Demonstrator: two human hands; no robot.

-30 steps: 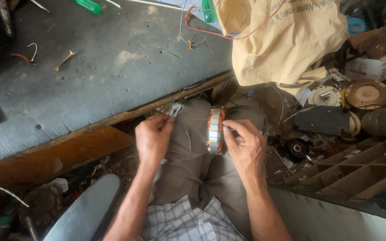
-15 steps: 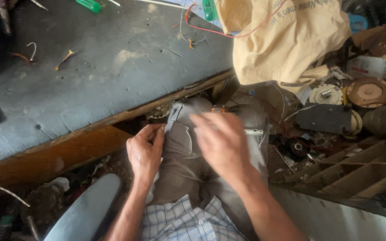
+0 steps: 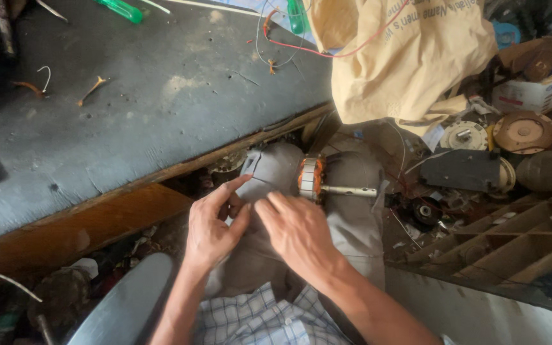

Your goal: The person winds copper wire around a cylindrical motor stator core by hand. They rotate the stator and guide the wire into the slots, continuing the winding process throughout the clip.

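Observation:
A small motor rotor with copper windings and a steel shaft lies across my grey-trousered knees, shaft pointing right. My right hand rests palm down on my lap just left of the rotor and does not grip it. Its fingertips meet those of my left hand. My left hand's fingers are curled together with the index finger stretched toward my left knee. Whether they pinch anything thin is hidden. A small grey metal piece shows at that knee.
A worn grey workbench with a wooden edge lies ahead, with green screwdrivers, wire scraps and a red wire. A tan cloth bag hangs over its right end. Motor parts, boxes and a wooden rack crowd the right.
A second ago my right hand held the rotor upright at my knee. It then swept left across my lap, and the rotor now lies free on my knees with both hands together.

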